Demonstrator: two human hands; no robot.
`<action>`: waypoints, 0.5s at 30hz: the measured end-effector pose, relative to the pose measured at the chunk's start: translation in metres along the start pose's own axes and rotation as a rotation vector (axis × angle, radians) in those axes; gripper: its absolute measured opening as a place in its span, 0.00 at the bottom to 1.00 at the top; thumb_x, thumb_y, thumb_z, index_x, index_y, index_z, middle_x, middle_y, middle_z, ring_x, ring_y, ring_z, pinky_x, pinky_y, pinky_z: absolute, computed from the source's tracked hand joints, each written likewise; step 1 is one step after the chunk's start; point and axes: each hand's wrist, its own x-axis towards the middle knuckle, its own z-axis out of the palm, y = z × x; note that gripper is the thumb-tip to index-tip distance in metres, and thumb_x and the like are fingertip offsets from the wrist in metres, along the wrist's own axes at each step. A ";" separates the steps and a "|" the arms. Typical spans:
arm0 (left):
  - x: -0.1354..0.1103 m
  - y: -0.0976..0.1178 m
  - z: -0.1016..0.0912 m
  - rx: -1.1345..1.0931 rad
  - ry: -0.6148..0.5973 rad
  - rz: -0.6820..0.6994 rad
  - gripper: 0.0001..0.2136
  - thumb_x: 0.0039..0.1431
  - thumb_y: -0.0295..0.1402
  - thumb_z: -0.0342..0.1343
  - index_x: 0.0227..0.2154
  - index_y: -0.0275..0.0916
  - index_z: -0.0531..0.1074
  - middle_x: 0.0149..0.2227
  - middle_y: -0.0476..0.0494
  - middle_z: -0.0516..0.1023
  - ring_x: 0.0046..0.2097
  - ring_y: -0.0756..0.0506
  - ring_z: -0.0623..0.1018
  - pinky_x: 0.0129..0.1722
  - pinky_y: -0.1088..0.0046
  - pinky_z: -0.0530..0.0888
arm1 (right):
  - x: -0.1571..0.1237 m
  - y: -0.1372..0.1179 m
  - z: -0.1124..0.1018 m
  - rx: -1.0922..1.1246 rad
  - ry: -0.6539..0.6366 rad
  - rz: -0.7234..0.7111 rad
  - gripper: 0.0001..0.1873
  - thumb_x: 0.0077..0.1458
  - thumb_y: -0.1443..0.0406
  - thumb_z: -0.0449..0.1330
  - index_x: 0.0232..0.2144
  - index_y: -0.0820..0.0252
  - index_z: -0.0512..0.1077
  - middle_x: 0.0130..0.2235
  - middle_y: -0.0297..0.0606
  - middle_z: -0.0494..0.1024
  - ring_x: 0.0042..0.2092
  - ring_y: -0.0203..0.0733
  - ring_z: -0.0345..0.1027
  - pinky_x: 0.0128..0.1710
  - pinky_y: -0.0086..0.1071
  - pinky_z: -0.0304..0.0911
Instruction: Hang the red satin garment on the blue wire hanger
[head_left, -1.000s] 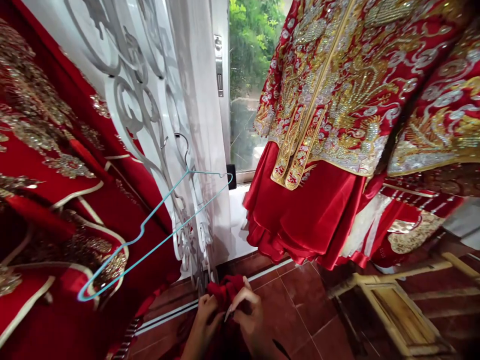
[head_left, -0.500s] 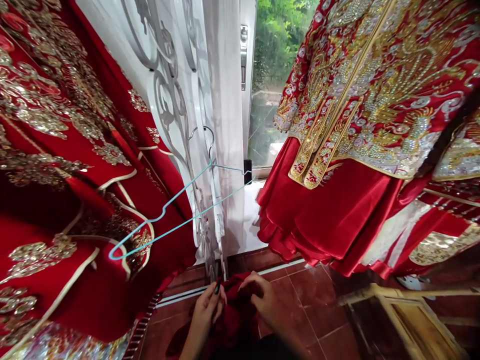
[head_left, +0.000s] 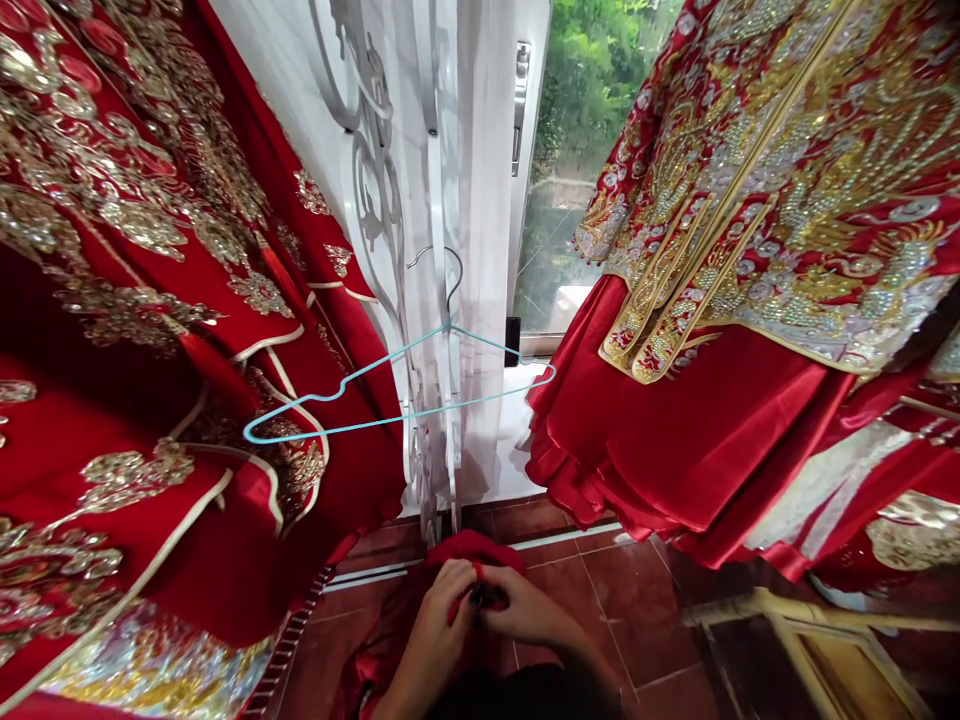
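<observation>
I'm looking at what seems to be a bridal-wear room: a gold-embroidered red gown [head_left: 135, 250] fills the left of the frame, and a beaded red wedding jacket [head_left: 780, 200] hangs at upper right. Between them are a teal wire hanger [head_left: 405, 414], a white scrollwork screen [head_left: 367, 170] and a sheer curtain [head_left: 487, 250]. There's a window [head_left: 577, 200] behind, and red floor tiles [head_left: 630, 620] below. Home or shop, I can't tell.

Landmark: white scrollwork grille [head_left: 355, 175] | on it: teal wire hanger [head_left: 450, 322] | left: embroidered red gown [head_left: 112, 300] | right: gold-beaded red gown [head_left: 750, 250]
</observation>
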 end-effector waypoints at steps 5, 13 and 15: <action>0.006 -0.036 -0.035 0.116 0.252 -0.041 0.25 0.63 0.52 0.44 0.22 0.40 0.73 0.32 0.38 0.77 0.39 0.41 0.76 0.43 0.67 0.73 | -0.002 0.011 0.002 0.214 0.058 0.085 0.33 0.46 0.69 0.62 0.57 0.57 0.69 0.32 0.28 0.73 0.32 0.33 0.64 0.39 0.30 0.64; -0.058 -0.173 -0.008 0.141 -0.091 -0.490 0.06 0.37 0.37 0.57 0.21 0.42 0.71 0.27 0.45 0.79 0.35 0.39 0.81 0.42 0.64 0.77 | -0.025 -0.008 -0.006 0.257 0.005 0.020 0.44 0.47 0.74 0.57 0.66 0.51 0.58 0.58 0.45 0.72 0.55 0.43 0.71 0.59 0.43 0.59; -0.068 -0.186 0.013 0.173 -0.080 -0.495 0.07 0.36 0.34 0.56 0.24 0.43 0.74 0.32 0.43 0.81 0.41 0.37 0.82 0.46 0.63 0.76 | -0.027 -0.017 -0.004 0.222 -0.055 0.028 0.45 0.46 0.76 0.56 0.67 0.51 0.57 0.59 0.45 0.72 0.57 0.44 0.69 0.59 0.44 0.60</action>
